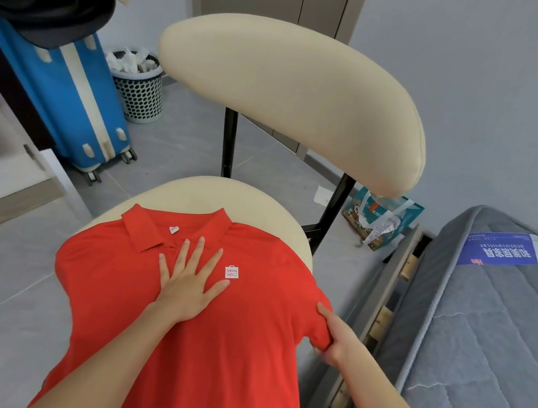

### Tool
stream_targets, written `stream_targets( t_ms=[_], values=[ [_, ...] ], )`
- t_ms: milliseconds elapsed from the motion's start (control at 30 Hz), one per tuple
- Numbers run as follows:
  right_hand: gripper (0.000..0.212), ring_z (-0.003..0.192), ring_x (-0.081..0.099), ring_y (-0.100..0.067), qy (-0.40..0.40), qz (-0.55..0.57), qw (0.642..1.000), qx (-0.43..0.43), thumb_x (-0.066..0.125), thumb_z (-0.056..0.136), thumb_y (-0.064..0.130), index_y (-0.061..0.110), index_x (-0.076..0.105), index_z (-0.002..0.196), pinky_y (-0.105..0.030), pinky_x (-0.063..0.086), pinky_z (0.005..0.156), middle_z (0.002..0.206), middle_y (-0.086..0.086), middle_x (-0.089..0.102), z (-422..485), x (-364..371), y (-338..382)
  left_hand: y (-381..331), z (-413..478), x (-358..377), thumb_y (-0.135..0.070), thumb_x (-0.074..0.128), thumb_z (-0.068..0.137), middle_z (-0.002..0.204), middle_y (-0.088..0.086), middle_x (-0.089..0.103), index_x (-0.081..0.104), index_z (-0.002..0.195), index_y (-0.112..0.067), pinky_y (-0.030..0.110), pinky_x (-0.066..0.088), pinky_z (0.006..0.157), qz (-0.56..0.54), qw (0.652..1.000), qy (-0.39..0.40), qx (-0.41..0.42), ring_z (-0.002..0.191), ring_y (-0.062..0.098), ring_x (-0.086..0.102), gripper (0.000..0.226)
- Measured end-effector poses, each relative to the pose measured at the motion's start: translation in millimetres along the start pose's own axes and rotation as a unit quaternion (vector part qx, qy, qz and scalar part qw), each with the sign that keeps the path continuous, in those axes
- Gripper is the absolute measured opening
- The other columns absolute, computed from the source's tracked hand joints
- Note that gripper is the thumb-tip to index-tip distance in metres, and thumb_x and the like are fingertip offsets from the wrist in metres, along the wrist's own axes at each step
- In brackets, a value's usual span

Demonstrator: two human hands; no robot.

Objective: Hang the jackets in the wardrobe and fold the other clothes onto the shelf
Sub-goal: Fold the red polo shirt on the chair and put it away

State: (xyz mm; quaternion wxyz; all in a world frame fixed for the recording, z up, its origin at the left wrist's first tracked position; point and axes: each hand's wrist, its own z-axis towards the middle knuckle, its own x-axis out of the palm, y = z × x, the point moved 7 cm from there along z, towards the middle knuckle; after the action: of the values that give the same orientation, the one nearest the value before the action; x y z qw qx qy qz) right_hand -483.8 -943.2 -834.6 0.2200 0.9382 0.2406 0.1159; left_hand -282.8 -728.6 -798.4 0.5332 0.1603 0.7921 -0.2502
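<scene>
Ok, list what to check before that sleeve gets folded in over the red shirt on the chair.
1. Red polo shirt lies front up on the chair seat: ok.
2. Left hand presses flat on the chest with fingers spread, pinning the shirt: ok.
3. Right hand grips the sleeve at its end: ok.
4. Collar lies flat and open: ok.
5. Whole shirt supported by the seat: not ok; the sides and lower part hang over the edge.
6. Opposite sleeve already folded in: cannot tell; it is out of sight past that side's edge.
</scene>
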Motion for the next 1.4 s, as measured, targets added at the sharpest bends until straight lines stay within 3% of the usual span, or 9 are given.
stream_targets(
  t_ms=[100, 300, 567, 700, 800, 933, 1100, 1267, 1400],
  values=[
    [0.028, 0.082, 0.06, -0.024, -0.081, -0.005, 0.981, -0.174, 0.052, 0.1, 0.024, 0.009, 0.056, 0.123, -0.03, 0.048, 0.057, 0.104, -0.01, 0.063, -5.7, -4.2, 24.4, -0.1, 0.3, -0.8, -0.07, 0.019, 0.092, 0.156, -0.007, -0.031, -0.01, 0.149, -0.045, 0.058, -0.021, 0.108, -0.006, 1.0, -0.001, 0.0, 0.141, 0.019, -0.034, 0.068],
    [0.024, 0.071, 0.054, -0.012, -0.137, -0.188, 0.86, -0.454, 0.046, 0.101, 0.03, 0.016, 0.057, 0.084, -0.011, 0.038, 0.055, 0.079, 0.002, 0.06, -71.5, 30.3, 73.7, -0.2, -1.4, -2.0, -0.07, 0.025, 0.092, 0.157, -0.007, -0.029, -0.006, 0.15, -0.046, 0.057, -0.022, 0.108, -0.03, 0.999, -0.004, 0.012, 0.141, 0.019, -0.033, 0.069],
    [0.029, 0.095, 0.063, -0.013, 0.183, -0.393, 0.854, -0.288, 0.043, 0.102, 0.032, 0.02, 0.063, 0.118, -0.032, 0.059, 0.077, 0.114, 0.001, 0.063, -93.7, 118.9, 15.9, 8.5, -23.6, -30.5, -0.027, 0.049, 0.1, 0.16, -0.002, 0.017, 0.037, 0.146, -0.024, 0.041, -0.009, 0.117, -0.28, 0.959, -0.026, 0.034, 0.149, 0.013, 0.0, 0.048],
    [0.041, 0.142, 0.032, -0.018, 0.103, -0.578, 0.669, -0.456, 0.038, 0.104, 0.025, 0.019, 0.044, 0.144, -0.029, 0.023, 0.117, 0.15, 0.0, 0.04, -92.7, 116.8, 3.8, 16.2, -48.8, -42.0, -0.011, 0.048, 0.1, 0.154, -0.001, 0.033, 0.044, 0.143, -0.019, 0.014, 0.01, 0.11, -0.353, 0.932, -0.076, 0.021, 0.145, 0.011, 0.021, 0.044],
    [0.056, 0.149, -0.011, -0.025, 0.097, -0.725, 0.557, -0.393, 0.026, 0.105, 0.041, 0.03, 0.003, 0.155, -0.04, -0.001, 0.121, 0.163, 0.002, -0.006, -70.7, 102.6, -30.5, 8.5, -62.5, -39.8, -0.013, 0.049, 0.1, 0.155, -0.003, 0.03, 0.042, 0.144, -0.022, 0.008, 0.01, 0.104, -0.34, 0.938, -0.063, 0.036, 0.145, 0.01, 0.021, 0.046],
    [0.057, 0.145, -0.024, -0.028, 0.076, -0.75, 0.553, -0.354, 0.018, 0.103, 0.05, 0.038, -0.008, 0.152, -0.047, -0.007, 0.119, 0.16, 0.006, -0.019, -66.7, 95.1, -34.9, 15.0, -77.4, -45.9, -0.013, 0.05, 0.099, 0.155, -0.004, 0.031, 0.044, 0.143, -0.023, 0.016, 0.017, 0.111, -0.355, 0.93, -0.086, 0.028, 0.143, 0.008, 0.025, 0.045],
    [0.05, 0.149, -0.003, -0.026, 0.041, -0.695, 0.583, -0.418, 0.03, 0.103, 0.043, 0.035, 0.022, 0.152, -0.049, 0.002, 0.119, 0.162, 0.001, 0.013, -97.8, 123.3, -19.3, 51.7, -100.8, -66.3, -0.007, 0.052, 0.097, 0.143, -0.001, 0.048, 0.053, 0.136, -0.02, 0.024, 0.028, 0.113, -0.398, 0.903, -0.161, -0.005, 0.134, 0.012, 0.041, 0.041],
    [0.046, 0.149, 0.008, -0.021, 0.103, -0.685, 0.55, -0.467, 0.037, 0.103, 0.038, 0.034, 0.032, 0.148, -0.045, 0.009, 0.12, 0.159, 0.003, 0.021, -133.7, 178.0, -38.3, 117.8, -138.7, -73.1, 0.002, 0.049, 0.095, 0.121, 0.003, 0.063, 0.063, 0.119, -0.017, 0.007, 0.039, 0.085, -0.473, 0.825, -0.282, -0.127, 0.096, 0.005, 0.059, 0.033],
    [0.046, 0.147, 0.015, -0.019, 0.163, -0.688, 0.507, -0.493, 0.041, 0.102, 0.034, 0.033, 0.035, 0.147, -0.041, 0.015, 0.12, 0.158, 0.002, 0.024, -154.5, 228.7, -69.7, 169.3, -169.2, -50.1, 0.003, 0.05, 0.094, 0.117, 0.013, 0.065, 0.063, 0.109, -0.007, 0.026, 0.043, 0.092, -0.538, 0.74, -0.324, -0.241, 0.108, 0.029, 0.06, 0.022]
  ],
)
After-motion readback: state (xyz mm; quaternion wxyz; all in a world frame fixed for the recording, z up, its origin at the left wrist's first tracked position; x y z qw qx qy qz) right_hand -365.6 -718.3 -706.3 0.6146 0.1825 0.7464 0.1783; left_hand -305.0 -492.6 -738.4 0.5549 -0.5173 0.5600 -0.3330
